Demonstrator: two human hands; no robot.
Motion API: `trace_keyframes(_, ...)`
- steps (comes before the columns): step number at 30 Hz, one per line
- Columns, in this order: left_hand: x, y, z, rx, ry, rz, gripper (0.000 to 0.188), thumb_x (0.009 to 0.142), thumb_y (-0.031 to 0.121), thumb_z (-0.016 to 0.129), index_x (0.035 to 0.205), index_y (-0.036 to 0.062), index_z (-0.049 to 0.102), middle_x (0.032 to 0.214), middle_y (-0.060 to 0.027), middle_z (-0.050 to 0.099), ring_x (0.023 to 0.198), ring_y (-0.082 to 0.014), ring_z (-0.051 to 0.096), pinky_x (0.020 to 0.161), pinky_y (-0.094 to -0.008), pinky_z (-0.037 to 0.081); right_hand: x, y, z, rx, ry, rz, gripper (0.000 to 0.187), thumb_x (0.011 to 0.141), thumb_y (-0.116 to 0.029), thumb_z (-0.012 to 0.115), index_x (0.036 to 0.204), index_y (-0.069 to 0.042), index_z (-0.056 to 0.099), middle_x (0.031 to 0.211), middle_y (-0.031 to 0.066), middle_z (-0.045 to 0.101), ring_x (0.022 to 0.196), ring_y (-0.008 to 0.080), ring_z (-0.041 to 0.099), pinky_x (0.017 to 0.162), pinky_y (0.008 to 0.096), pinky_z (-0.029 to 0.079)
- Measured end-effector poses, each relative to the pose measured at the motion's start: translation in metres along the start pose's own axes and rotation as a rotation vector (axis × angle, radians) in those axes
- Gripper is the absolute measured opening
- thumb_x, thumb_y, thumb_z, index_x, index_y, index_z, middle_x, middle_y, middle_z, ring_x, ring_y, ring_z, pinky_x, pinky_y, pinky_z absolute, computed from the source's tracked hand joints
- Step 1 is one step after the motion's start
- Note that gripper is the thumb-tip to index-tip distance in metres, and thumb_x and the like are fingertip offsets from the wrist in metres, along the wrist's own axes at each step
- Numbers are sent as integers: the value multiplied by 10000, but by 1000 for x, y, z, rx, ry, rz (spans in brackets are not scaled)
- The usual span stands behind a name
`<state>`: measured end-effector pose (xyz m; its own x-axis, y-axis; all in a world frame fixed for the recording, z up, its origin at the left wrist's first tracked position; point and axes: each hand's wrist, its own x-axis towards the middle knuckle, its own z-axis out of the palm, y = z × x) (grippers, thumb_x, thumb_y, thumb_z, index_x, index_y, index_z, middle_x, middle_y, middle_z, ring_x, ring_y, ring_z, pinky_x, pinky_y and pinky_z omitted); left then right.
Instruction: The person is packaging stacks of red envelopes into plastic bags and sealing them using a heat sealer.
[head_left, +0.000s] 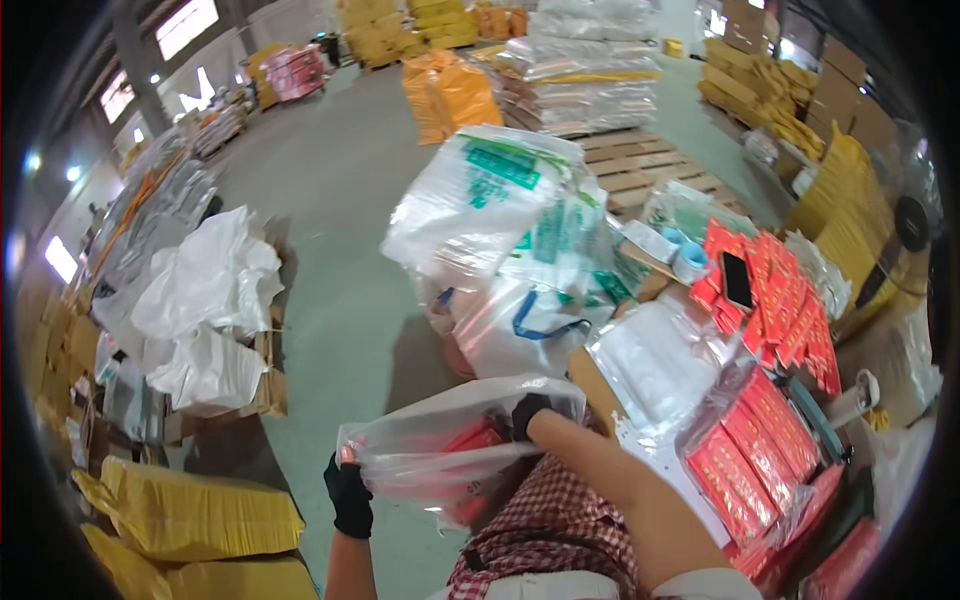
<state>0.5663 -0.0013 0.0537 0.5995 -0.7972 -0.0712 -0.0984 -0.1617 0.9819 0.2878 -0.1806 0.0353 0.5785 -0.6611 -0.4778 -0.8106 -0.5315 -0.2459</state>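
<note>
A clear plastic bag (410, 460) stretches between my two hands in front of my checked apron. Red packets (475, 437) show through its film. My left hand (350, 497), in a black glove with bare fingertips, is closed on the bag's left edge, thumb on top. My right hand (528, 415), also black-gloved, is closed at the bag's upper right part; its fingertips are hidden. Just beyond the bag stands a big white plastic sack (480, 230) with green print and a blue strap.
On the right, a work table holds clear plastic bags (655, 360), wrapped red packets (745, 450), loose red packets (790, 300), a phone (736, 280) and tape rolls (689, 262). White sacking (210, 290) and yellow bundles (200, 510) lie at left. A wooden pallet (655, 170) lies behind.
</note>
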Motion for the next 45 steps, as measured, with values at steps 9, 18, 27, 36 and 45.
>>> trace_keyframes(9, 24, 4, 51, 851, 25, 745, 736, 798, 0, 555, 1472, 10, 259, 1426, -238, 368, 1264, -388, 428, 1058, -413, 356, -153, 86, 63, 293, 976, -39, 503, 677, -243, 750, 1123, -43, 630, 1018, 153, 647, 995, 341, 600, 877, 433, 472)
trace_keyframes(18, -103, 68, 177, 519, -457, 1139, 368, 865, 159, 647, 1192, 10, 568, 1217, -197, 525, 1153, -388, 519, 991, -453, 411, -416, 182, 118, 198, 981, 848, 694, 697, -345, 789, 1228, -21, 479, 1184, 211, 538, 1108, 378, 519, 925, 448, 444)
trace_keyframes(27, -37, 89, 187, 1002, -228, 1382, 698, 826, 421, 676, 1361, 36, 445, 1294, -199, 533, 1250, -386, 459, 1074, -527, 285, -402, 222, 118, -243, 730, 880, 707, 603, -248, 780, 1215, -39, 492, 1183, 229, 544, 1080, 391, 544, 857, 462, 471)
trace_keyframes(36, -30, 50, 162, 778, -767, 1011, 324, 743, 131, 740, 1032, 46, 620, 920, -122, 606, 890, -306, 614, 812, -388, 479, -378, 251, 103, -79, 766, 1012, 419, 731, -192, 648, 1114, -52, 555, 970, 171, 611, 932, 334, 606, 764, 467, 498)
trace_keyframes(45, -154, 23, 240, 275, -1563, -25, 342, 883, 154, 646, 1192, 28, 572, 1087, -85, 631, 1011, -182, 609, 857, -331, 476, -407, 320, 98, 362, 342, 1009, 905, 653, -607, 751, 1301, -21, 515, 1276, 221, 575, 1194, 354, 532, 1009, 410, 404)
